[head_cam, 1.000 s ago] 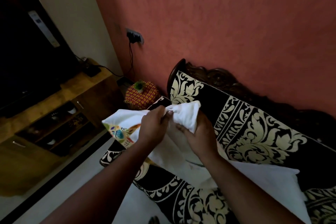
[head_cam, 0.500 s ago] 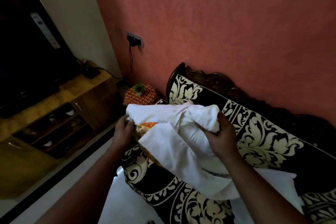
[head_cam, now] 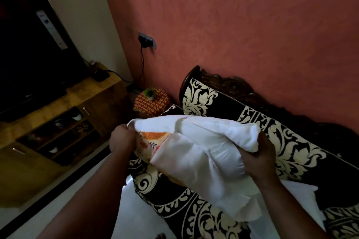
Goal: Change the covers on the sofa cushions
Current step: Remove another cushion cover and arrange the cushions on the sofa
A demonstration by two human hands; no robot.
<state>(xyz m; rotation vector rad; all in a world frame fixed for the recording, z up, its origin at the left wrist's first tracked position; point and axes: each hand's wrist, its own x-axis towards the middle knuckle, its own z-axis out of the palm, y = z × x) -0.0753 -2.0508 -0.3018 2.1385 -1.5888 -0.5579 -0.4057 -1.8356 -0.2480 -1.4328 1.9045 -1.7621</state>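
Left hand (head_cam: 122, 137): grasps the white cover's (head_cam: 202, 153) open edge.
Right hand (head_cam: 260, 159): clutches its bunched end above the sofa (head_cam: 291, 141).

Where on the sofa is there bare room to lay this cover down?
Bare patterned seat shows below the white cover, right of the white sheet. Right end is crowded by a white cushion. Both hands grip the cover.

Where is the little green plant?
In the head view, upper left of centre, the plant sits on a red-and-yellow patterned stool between the sofa and wooden cabinet.
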